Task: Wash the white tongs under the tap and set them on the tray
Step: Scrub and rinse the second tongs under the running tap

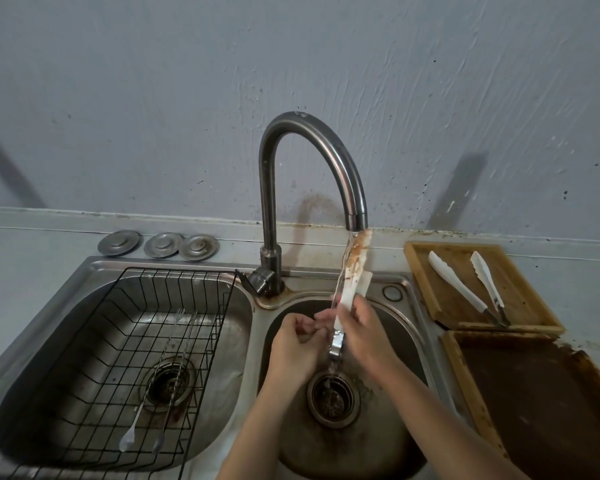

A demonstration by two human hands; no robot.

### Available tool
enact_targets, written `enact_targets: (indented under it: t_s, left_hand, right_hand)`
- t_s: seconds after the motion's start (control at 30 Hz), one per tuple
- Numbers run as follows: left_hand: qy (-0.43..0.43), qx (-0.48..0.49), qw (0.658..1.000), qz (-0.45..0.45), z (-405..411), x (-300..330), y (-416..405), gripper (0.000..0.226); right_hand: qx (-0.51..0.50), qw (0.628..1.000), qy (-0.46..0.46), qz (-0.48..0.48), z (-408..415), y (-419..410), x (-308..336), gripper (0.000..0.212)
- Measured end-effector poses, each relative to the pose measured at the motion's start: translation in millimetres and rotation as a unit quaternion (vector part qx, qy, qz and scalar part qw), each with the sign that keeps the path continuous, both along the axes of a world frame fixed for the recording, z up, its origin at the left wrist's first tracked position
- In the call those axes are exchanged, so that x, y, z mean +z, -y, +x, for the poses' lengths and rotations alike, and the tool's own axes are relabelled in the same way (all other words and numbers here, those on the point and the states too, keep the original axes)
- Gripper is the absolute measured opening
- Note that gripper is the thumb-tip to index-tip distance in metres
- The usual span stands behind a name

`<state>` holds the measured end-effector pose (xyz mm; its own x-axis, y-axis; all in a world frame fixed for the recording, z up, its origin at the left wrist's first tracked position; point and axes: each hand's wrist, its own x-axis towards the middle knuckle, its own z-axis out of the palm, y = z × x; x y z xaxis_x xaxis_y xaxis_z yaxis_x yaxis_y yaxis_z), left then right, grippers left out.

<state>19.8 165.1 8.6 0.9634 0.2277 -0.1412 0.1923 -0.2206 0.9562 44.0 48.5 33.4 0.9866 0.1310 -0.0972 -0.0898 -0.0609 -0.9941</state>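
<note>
A double steel sink fills the counter, a black wire rack sitting in the left bowl. At the far right lies a wooden tray already holding one pair of white tongs, with a second, darker tray nearer. The tap runs into the right bowl. There the white tongs stand nearly upright in the stream, brown-stained tips up at the spout. The right hand wraps their lower shaft, fingers curled tight; the left hand sits just beside, fingers bent toward the metal hinge end.

To rinse well, I'd say turn the tongs so water reaches both blades and rub the stains with the free fingers.

Whether the left fingertips actually touch the tongs is hard to make out through the water.
</note>
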Motion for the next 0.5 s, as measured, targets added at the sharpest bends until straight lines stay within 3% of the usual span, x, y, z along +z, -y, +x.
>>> enact_targets:
  t_s: [0.13,0.2,0.3,0.4,0.5]
  left_hand:
    - [0.024,-0.020,0.999,-0.011,9,4,-7,0.018]
    - [-0.008,-0.055,0.991,-0.125,10,10,-3,0.021]
    - [-0.100,-0.068,0.929,-0.348,3,17,17,0.016]
    - [-0.137,-0.008,0.902,-0.410,-1,14,35,0.016]
    - [-0.150,0.044,0.869,-0.469,0,12,38,0.015]
  right_hand:
    - [-0.004,0.985,0.047,-0.164,7,26,14,0.020]
    - [0.035,0.956,0.069,-0.284,10,35,20,0.029]
    - [0.113,0.894,0.066,-0.428,11,34,26,0.039]
    - [0.137,0.859,0.058,-0.490,6,26,24,0.037]
    - [0.145,0.848,0.045,-0.507,2,25,25,0.032]
